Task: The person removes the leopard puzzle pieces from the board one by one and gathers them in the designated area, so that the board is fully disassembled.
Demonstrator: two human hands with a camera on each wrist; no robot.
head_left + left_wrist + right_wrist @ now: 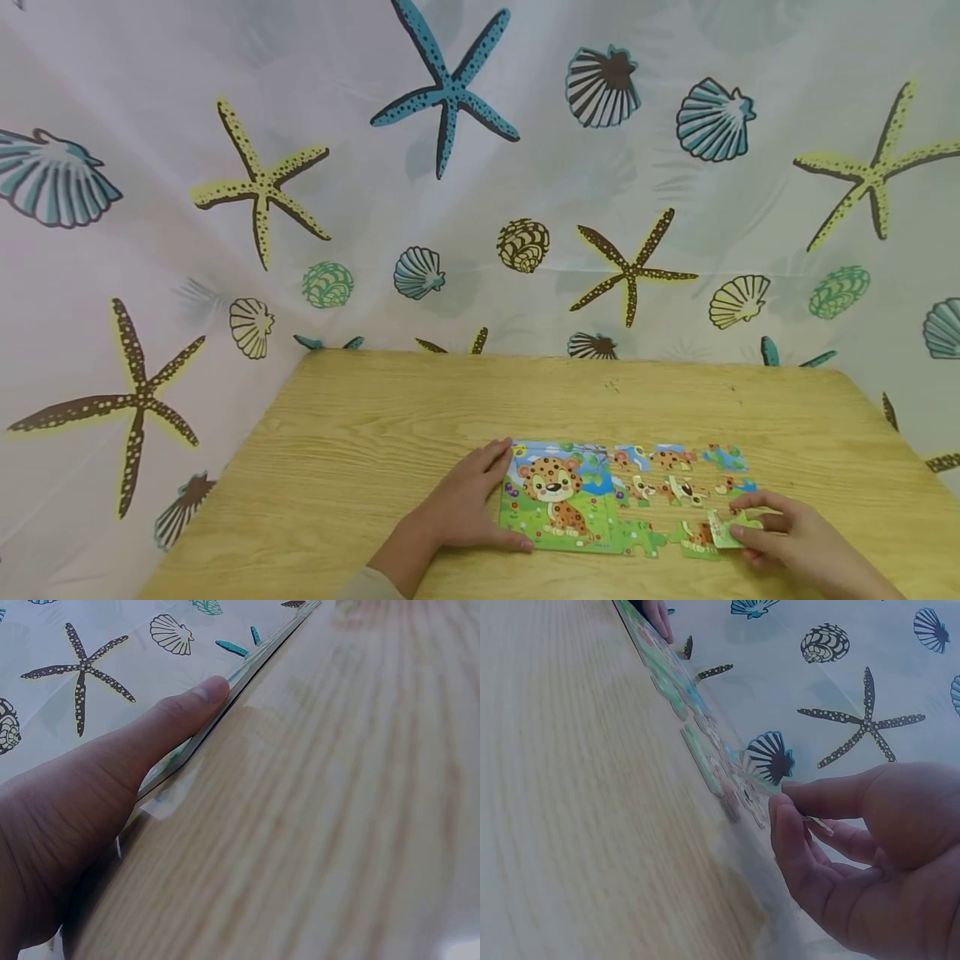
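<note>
In the head view a puzzle board with a spotted leopard cub picture lies on the table. My left hand rests at its left side, fingers at the upper left corner and thumb on the lower edge. The left wrist view shows that straight thumb against the board's rim. My right hand pinches a green puzzle piece between thumb and fingers, tilted above the bottom row. Close beside it lies a piece with spotted fur and grass. The pinched piece shows only partly in the right wrist view.
Several loose pieces lie in rows right of the board, among them a blue corner-side piece, a face piece and a green piece. The wooden table meets a shell-and-starfish curtain behind and at both sides.
</note>
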